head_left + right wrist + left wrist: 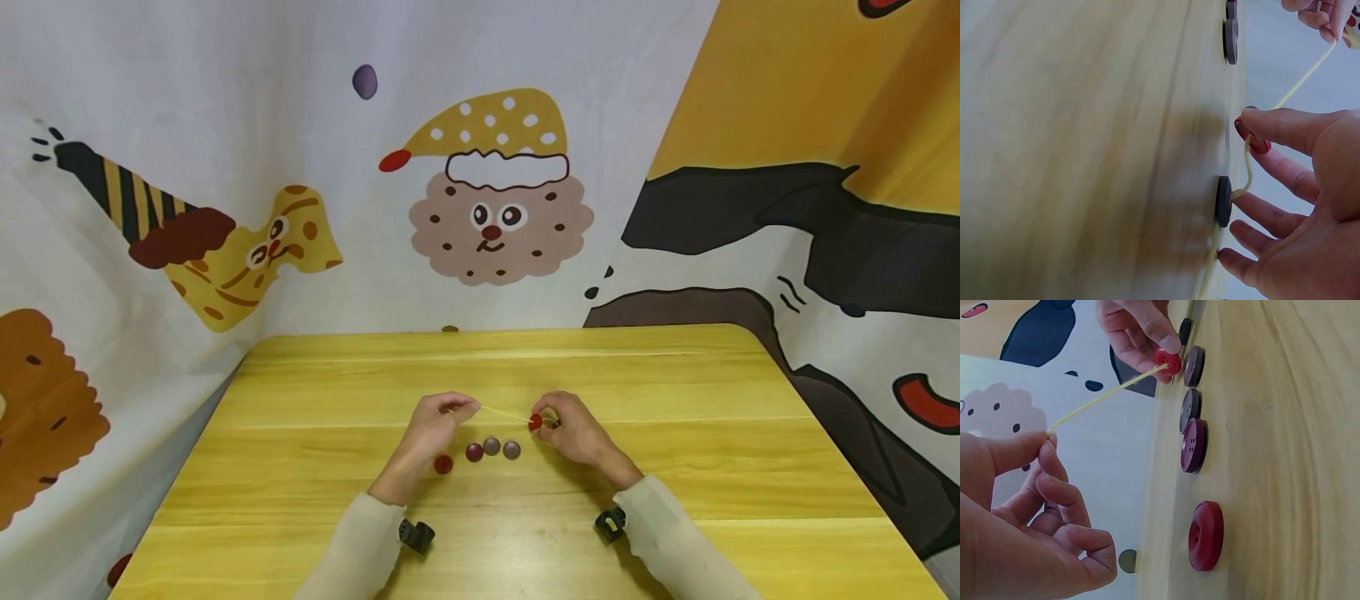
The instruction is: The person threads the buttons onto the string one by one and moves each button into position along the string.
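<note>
Between thumb and forefinger my left hand (1041,506) pinches the end of a yellow string (1104,397). The string runs taut to a red button (1167,361) and passes through one of its holes. My right hand (576,429) pinches that red button by its edge, above the table. Below it, in the right wrist view, a dark button (1224,201) is threaded on the same string, near my other right fingers. The string's tail (1209,269) trails on down from the dark button.
On the wooden table (300,483) lie loose buttons: a red one (1205,535), a maroon one (1193,445) and two grey-brown ones (491,446), in a rough row by the left hand. A printed curtain (300,83) hangs behind the table.
</note>
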{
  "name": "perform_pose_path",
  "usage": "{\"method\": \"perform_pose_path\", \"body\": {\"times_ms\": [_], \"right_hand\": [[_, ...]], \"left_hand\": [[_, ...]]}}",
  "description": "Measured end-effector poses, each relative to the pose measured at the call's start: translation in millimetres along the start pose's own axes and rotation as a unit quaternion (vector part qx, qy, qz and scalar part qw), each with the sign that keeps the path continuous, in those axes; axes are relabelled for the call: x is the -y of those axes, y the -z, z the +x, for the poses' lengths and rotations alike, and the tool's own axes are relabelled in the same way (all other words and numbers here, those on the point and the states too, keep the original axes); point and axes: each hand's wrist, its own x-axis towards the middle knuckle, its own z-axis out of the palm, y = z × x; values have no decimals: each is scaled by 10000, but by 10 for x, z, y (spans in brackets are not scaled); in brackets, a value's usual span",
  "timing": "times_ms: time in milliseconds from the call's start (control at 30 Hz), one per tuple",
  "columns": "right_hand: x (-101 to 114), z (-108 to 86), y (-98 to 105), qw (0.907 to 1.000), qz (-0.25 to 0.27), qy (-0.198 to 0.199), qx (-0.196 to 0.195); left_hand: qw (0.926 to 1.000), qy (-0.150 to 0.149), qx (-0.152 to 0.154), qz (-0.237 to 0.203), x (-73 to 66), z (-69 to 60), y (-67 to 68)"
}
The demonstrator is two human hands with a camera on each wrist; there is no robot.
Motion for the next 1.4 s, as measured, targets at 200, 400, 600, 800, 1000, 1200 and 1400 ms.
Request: {"method": "perform_pose_path", "body": {"times_ms": [200,400,600,800,1000,1200,1400], "right_hand": [[-53,-8,15,9998,-20,172,-97],[-79,-30,43,9999,-106,56,-25],[-115,-61,75,9993,-293,-224,6],[-132,-87,116,9995,-251,-190,6],[-144,-104,142,9993,-283,-233,60],[-161,-117,166,9987,-270,-412,147],[-178,-109,182,9988,-197,-411,152]], "left_hand": [[9999,7,-49,-92,-18,-12,24],[9999,7,-94,-120,2,-7,33],[9998,62,-123,-143,-6,3,44],[9997,53,-96,-227,-31,-2,58],[9996,87,-87,-258,-33,-7,66],[9995,137,-81,-259,-26,-19,64],[9997,137,-23,-197,-26,-6,54]]}}
